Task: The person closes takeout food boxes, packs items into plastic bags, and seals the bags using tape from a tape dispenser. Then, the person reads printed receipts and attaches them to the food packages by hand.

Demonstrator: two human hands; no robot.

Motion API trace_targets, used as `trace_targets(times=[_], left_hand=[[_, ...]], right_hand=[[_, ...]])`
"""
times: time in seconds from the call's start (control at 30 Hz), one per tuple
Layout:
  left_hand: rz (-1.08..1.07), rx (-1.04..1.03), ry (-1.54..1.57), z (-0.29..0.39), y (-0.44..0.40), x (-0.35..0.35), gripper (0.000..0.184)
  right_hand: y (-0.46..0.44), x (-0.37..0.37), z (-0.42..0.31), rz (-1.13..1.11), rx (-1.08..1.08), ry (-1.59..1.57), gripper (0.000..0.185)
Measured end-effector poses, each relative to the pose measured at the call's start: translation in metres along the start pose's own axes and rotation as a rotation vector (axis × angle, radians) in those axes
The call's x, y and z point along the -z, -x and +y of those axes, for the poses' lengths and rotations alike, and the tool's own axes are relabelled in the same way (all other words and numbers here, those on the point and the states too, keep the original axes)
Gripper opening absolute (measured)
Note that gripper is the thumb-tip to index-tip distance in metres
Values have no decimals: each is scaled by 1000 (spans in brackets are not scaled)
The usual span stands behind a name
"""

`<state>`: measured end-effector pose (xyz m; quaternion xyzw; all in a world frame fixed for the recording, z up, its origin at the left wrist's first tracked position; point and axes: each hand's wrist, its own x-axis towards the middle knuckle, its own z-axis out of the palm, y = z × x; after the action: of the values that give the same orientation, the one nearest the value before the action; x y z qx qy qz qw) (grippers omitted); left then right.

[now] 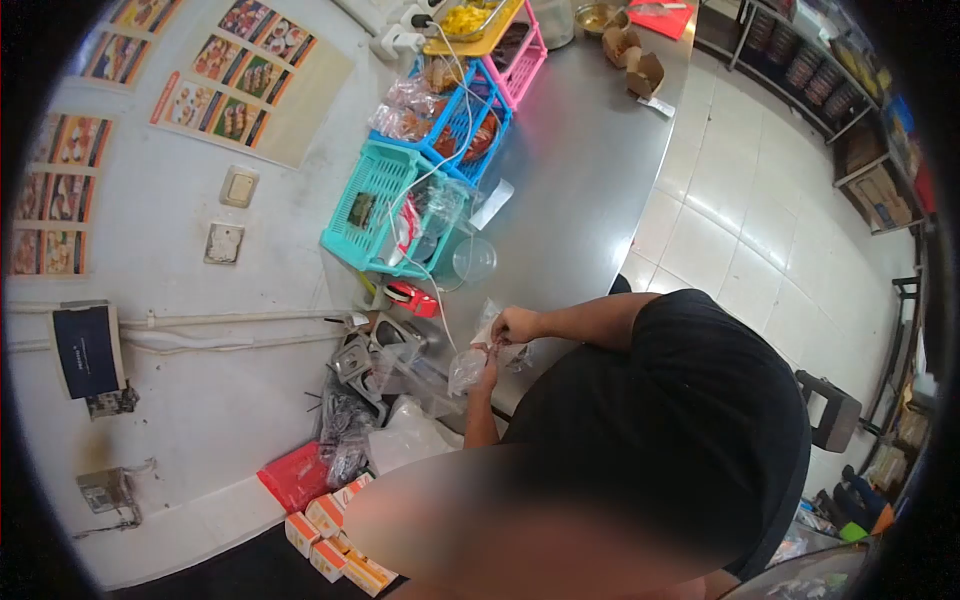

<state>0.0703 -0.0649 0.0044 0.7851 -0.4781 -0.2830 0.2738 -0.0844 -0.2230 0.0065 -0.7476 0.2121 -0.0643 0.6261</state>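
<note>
Both hands are close together over the near edge of the steel table. My left hand is closed around a clear plastic bag, which bulges out on the wall side. Just above it, my right hand has its fingers pinched together at the gathered upper part of the bag. Small details between the fingers are too fine to make out. Beside the hands lie a red tape dispenser and a clear round plastic container.
Teal, blue and pink baskets line the wall, with a white cable hanging across them. Metal pans, plastic bags and orange-white boxes lie nearer. Brown paper boxes stand at the far end.
</note>
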Motion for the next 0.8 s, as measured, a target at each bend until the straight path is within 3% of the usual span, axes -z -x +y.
trace_targets(times=[0.07,0.13,0.27,0.4,0.47,0.57,0.63,0.73,0.8], left_hand=[[-5,-32,-238,2,-1,0,32],[15,-29,-183,10,1,-2,34],[34,14,-14,-8,-4,-21,35],[-32,17,-274,-14,-15,-33,33],[-50,67,-470,21,-14,-26,32],[-51,196,-85,89,-9,-23,41],[-43,133,-74,84,-13,-39,42],[47,87,21,63,-11,-69,46],[77,149,19,60,-8,-87,47]], right_hand=[[0,-4,5,44,58,52,13],[2,-4,8,72,182,152,14],[1,4,8,10,213,226,14],[6,17,8,-39,321,420,12],[14,27,7,-29,338,494,11],[23,48,25,-35,377,520,11],[33,63,33,-92,408,470,11],[45,100,59,-121,296,416,13],[58,146,93,-94,73,236,17]])
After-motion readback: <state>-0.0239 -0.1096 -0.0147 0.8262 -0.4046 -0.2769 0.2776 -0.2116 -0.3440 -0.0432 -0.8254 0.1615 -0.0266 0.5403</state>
